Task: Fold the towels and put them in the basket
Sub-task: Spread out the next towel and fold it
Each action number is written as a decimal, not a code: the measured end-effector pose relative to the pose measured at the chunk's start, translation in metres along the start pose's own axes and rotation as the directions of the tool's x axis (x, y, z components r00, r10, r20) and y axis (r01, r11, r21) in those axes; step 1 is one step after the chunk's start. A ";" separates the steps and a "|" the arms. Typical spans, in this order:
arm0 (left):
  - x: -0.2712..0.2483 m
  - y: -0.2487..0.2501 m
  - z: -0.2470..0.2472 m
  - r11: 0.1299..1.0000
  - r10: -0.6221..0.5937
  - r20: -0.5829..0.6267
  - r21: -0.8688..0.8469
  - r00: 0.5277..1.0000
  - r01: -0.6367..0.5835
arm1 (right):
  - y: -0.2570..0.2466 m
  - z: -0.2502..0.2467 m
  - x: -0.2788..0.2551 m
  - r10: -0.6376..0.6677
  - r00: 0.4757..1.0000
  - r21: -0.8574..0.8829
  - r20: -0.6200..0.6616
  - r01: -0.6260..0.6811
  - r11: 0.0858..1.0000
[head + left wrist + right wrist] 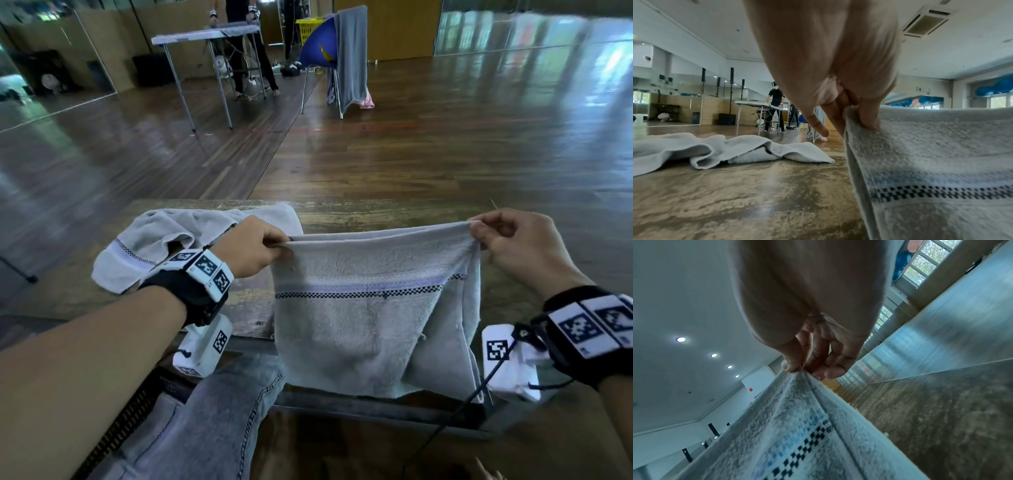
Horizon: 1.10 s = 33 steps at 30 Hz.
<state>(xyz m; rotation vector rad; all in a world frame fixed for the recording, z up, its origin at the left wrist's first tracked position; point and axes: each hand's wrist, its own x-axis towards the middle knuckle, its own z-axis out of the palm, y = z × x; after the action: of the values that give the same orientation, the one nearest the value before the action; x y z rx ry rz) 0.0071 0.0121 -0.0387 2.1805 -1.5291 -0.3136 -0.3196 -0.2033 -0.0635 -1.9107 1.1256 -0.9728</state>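
Observation:
I hold a grey towel (370,318) with a lilac band and a black checked stripe up over the wooden table (376,212). It hangs doubled, its lower edge past the table's near edge. My left hand (255,246) pinches its top left corner (857,116). My right hand (513,240) pinches the top right corner (799,371) between thumb and fingers. A second grey towel (164,236) lies crumpled on the table to the left, behind my left wrist, also seen as the crumpled towel (740,149) in the left wrist view. No basket near me is in view.
My jeans-clad knee (212,421) is below the table's near edge. Across the wooden floor stand a folding table (205,34) with a person behind it, a blue chair (322,44) draped with a grey towel, and a yellow basket (308,27) far back.

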 end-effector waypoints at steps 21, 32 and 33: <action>0.029 0.044 0.047 0.999 -0.042 -0.029 -0.034 0.999 0.041 | -0.003 0.036 -0.015 0.176 0.937 0.083 0.301 -0.210 0.974; -0.012 0.076 0.165 0.996 0.087 0.142 0.022 0.986 -0.091 | 0.007 0.055 -0.083 0.296 0.893 -0.483 0.340 -0.105 0.869; -0.015 0.073 0.169 0.995 0.097 0.145 0.019 0.985 -0.101 | 0.009 0.057 -0.088 0.285 0.906 -0.471 0.313 -0.112 0.875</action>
<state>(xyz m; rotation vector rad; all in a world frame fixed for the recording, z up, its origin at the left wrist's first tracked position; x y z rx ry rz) -0.1319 -0.0345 -0.1513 2.1326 -1.7223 -0.4286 -0.3036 -0.1155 -0.1194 -2.1544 1.3581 -0.2172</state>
